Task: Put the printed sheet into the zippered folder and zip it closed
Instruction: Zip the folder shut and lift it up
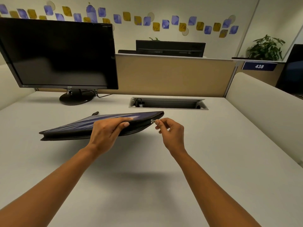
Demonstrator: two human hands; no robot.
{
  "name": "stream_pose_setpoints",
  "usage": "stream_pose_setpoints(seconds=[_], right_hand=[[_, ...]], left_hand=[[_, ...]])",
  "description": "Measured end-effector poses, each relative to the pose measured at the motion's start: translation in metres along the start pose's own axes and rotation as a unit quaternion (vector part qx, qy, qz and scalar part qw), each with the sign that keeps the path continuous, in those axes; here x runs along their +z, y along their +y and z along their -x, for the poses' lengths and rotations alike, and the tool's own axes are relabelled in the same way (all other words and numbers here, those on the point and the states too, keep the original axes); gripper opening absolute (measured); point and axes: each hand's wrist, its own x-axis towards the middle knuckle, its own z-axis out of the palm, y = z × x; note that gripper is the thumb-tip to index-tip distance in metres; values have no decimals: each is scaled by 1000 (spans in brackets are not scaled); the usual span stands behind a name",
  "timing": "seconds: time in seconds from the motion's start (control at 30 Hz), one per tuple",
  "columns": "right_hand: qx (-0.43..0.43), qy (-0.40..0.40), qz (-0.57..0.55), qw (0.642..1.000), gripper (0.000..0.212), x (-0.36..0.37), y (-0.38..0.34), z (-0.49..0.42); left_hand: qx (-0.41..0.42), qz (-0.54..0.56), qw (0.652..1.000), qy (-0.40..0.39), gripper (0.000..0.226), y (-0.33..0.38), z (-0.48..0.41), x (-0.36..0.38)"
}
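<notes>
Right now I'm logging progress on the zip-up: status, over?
Left hand clamps folder edge, near side lifted off desk. Right hand pinches zipper pull at the corner. Sheet not visible. Nothing in the way.

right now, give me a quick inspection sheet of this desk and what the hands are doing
surface: pale desk, mostly bare.
job's things: zippered folder closed flat, its right end lifted off the desk; printed sheet not visible.
clutter: nothing seen loose on the desk.
grippers: left hand grips the folder's near edge; right hand pinches the zipper pull near the folder's right corner.
cables: a cable trails from the monitor base; a plug sits in the recessed cable tray.
surroundings: cubicle divider, second monitor behind it, potted plant, sign reading 438.
</notes>
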Motion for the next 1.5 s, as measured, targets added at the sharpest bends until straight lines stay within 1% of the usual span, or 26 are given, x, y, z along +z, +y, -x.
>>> stream_pose_setpoints(seconds=[0.23, 0.57, 0.6, 0.7, 0.77, 0.87, 0.97, 1.07, 1.13, 1.23, 1.3, 1.37, 1.43, 1.5], right_hand=[[18, 19, 21, 999, 19, -6, 11, -13], [42, 22, 100, 994, 19, -15, 38, -42], [45, 25, 104, 993, 19, -16, 40, -45], [56, 44, 108, 992, 20, -22, 47, -54], [56, 51, 111, 991, 20, -26, 51, -58], [56, 56, 123, 989, 22, -29, 55, -63], [63, 61, 128, 988, 23, -33, 58, -66], [79, 63, 125, 987, 24, -33, 58, -67], [112, 66, 87, 988, 26, -30, 56, -65], [173, 56, -30, 983, 23, -21, 43, -52], [203, 7, -108, 973, 15, -13, 30, -33], [200, -77, -169, 962, 10, -4, 17, -8], [165, -157, -227, 947, 21, 6, 5, 17], [139, -201, -294, 924, 45, 11, -4, 35]], left_hand=[[-2, 65, 998, 6, 61, -1, -1, -16], [-11, 91, 996, 11, 62, -5, 0, -21], [-18, 94, 995, 17, 59, -5, 0, -22], [-33, 107, 993, 20, 33, -4, 1, -27], [-41, 122, 992, 13, 26, 0, 0, -31], [-48, 126, 991, 11, 29, 5, 0, -31], [-42, 133, 990, 33, 54, 7, 2, -25], [-38, 133, 990, 37, 55, 8, 6, -20], [-43, 141, 988, 46, 58, 11, 6, -16], [-48, 141, 987, 61, 53, 15, 5, -11], [-51, 140, 987, 68, 53, 18, 1, -6], [-51, 136, 986, 77, 51, 21, -2, 1], [-45, 118, 990, 67, 53, 25, -3, 10], [-39, 99, 993, 50, 57, 30, -1, 22]])
